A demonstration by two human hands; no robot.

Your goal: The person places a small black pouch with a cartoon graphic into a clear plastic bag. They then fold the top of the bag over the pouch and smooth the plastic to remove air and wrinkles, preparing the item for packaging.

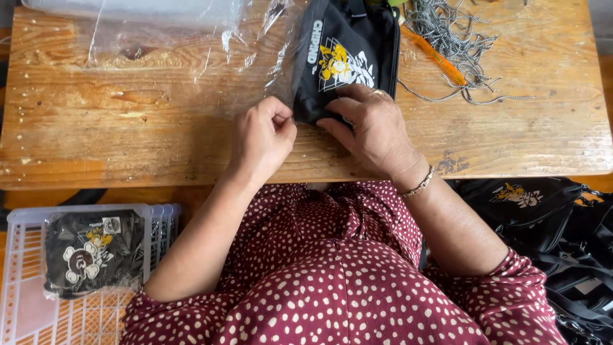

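Head view: we see our left hand (263,135) curled into a narrow pinch on the edge of a clear plastic bag (191,45) at the near corner of a black pouch (341,61). Our right hand (373,131) lies flat, fingers pressing the pouch's near end, which sits at the far middle of the wooden table (128,134). Metal chains (453,38) lie to its right; a white basket (25,275) holds a bagged pouch (92,252).
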